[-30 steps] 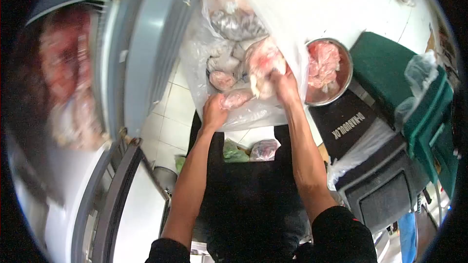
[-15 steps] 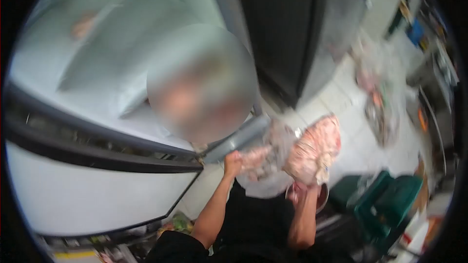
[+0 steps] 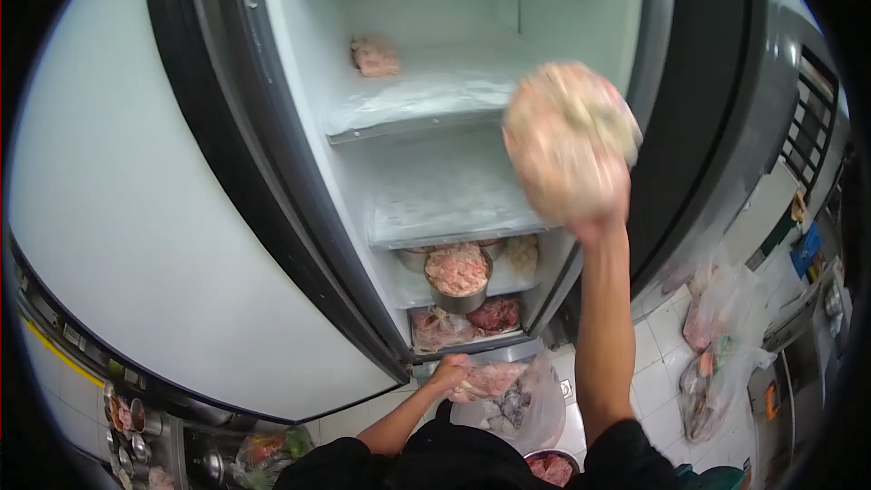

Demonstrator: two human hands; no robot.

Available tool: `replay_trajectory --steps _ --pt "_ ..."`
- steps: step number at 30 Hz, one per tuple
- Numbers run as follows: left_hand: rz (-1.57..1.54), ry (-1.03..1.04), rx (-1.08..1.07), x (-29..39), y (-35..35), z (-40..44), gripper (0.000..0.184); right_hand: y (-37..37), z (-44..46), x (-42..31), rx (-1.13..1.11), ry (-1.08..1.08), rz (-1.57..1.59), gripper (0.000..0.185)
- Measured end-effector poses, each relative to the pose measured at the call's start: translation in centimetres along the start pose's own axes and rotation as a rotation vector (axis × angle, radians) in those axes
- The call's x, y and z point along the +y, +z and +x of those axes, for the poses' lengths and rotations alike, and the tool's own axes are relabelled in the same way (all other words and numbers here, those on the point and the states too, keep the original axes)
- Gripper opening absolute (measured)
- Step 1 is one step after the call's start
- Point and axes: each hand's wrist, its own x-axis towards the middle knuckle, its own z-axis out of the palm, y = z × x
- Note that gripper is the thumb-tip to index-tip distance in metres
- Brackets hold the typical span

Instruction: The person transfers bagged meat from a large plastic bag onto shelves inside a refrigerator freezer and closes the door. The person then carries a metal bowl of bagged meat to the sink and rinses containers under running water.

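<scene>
My right hand [image 3: 603, 215] is closed on a large bag of pale pink meat [image 3: 570, 141], blurred by motion, raised before the right side of the open upright freezer [image 3: 440, 122]. Low in front of me, my left hand [image 3: 451, 374] grips a clear plastic bag [image 3: 540, 413] with pinkish meat and greyish pieces in it. A small pink lump of meat [image 3: 375, 55] lies on the upper freezer shelf. Lower down stands a metal pot [image 3: 458, 299] heaped with pink minced meat. Bagged meat [image 3: 443, 328] and darker red meat [image 3: 494, 314] fill the bottom.
The freezer door [image 3: 172, 209] stands wide on the left. A bowl of red meat [image 3: 552, 468] is near my body. Several filled plastic bags [image 3: 712, 318] lie on the tiled floor at right. Metal pots [image 3: 136, 417] stand at lower left.
My right hand has lifted the bag of pale meat from low by my body up to the freezer shelves. My left hand still holds the plastic bag. The view has turned toward the freezer.
</scene>
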Motion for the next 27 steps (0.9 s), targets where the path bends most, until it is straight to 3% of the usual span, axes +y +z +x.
replay_trajectory --steps 1,3,5,7,8,10,12,13,15,16,18,19,20,21,23,24,26,27 --pt "-0.007 0.010 0.002 1.4 0.0 -0.1 0.014 1.7 4.9 1.2 -0.021 -0.001 0.008 0.047" --pt "0.201 -0.037 -0.051 4.6 0.0 -0.4 0.012 1.0 15.1 3.1 -0.578 0.395 0.464 0.047" --pt "0.158 -0.006 -0.071 2.8 -0.9 1.5 0.010 5.2 21.1 4.8 -0.062 0.236 0.008 0.042" --pt "0.065 -0.005 -0.126 2.5 -1.8 2.0 0.011 4.7 27.8 7.3 -0.015 0.286 -0.067 0.046" --pt "-0.050 0.227 -0.113 -1.6 -2.3 4.3 0.012 3.5 31.0 8.8 0.043 0.335 -0.138 0.051" --pt "-0.028 0.140 -0.122 -0.6 -3.1 4.0 0.012 -1.8 38.3 12.8 -0.032 0.448 -0.174 0.050" --pt "0.042 0.061 -0.104 -0.4 -3.8 4.0 0.014 -2.5 39.3 13.6 -0.099 0.560 -0.204 0.050" --pt "0.049 0.053 -0.105 -0.3 -4.4 3.8 0.014 -3.1 39.5 14.1 -0.071 0.535 -0.500 0.049" --pt "0.222 0.246 -0.035 0.9 -4.8 3.0 0.015 -0.6 37.5 14.4 -0.020 0.466 -1.097 0.049" --pt "0.206 0.067 -0.026 1.8 -4.9 2.4 0.016 0.4 36.5 14.6 0.005 0.424 -1.397 0.049" --pt "0.185 0.104 -0.036 -1.9 -5.8 4.9 0.015 0.1 36.1 14.8 0.006 0.349 -1.926 0.050" --pt "0.176 0.137 -0.044 -0.2 -5.4 3.7 0.014 -0.3 36.1 14.8 -0.088 0.330 -2.050 0.051" --pt "0.183 -0.178 -0.080 2.0 -5.0 3.0 0.010 -0.8 36.1 14.6 -0.188 0.318 -2.146 0.052" --pt "0.188 -0.186 -0.092 0.9 -4.7 3.9 0.010 -0.9 36.2 14.2 -0.315 0.303 -2.210 0.054" --pt "0.385 0.382 -0.137 -2.2 -4.9 5.7 0.008 -0.1 36.1 12.6 -0.628 0.235 -2.232 0.057" --pt "0.100 0.192 -0.254 -1.9 -4.8 5.7 0.004 0.6 35.5 11.4 -0.772 0.170 -2.186 0.058" --pt "0.178 0.453 -0.235 -1.8 -3.4 6.9 0.002 3.4 30.8 7.2 -0.865 -0.084 -2.036 0.062" --pt "0.457 0.690 -0.204 -1.9 -2.8 7.6 0.004 3.9 26.3 4.7 -0.787 -0.202 -1.995 0.063"
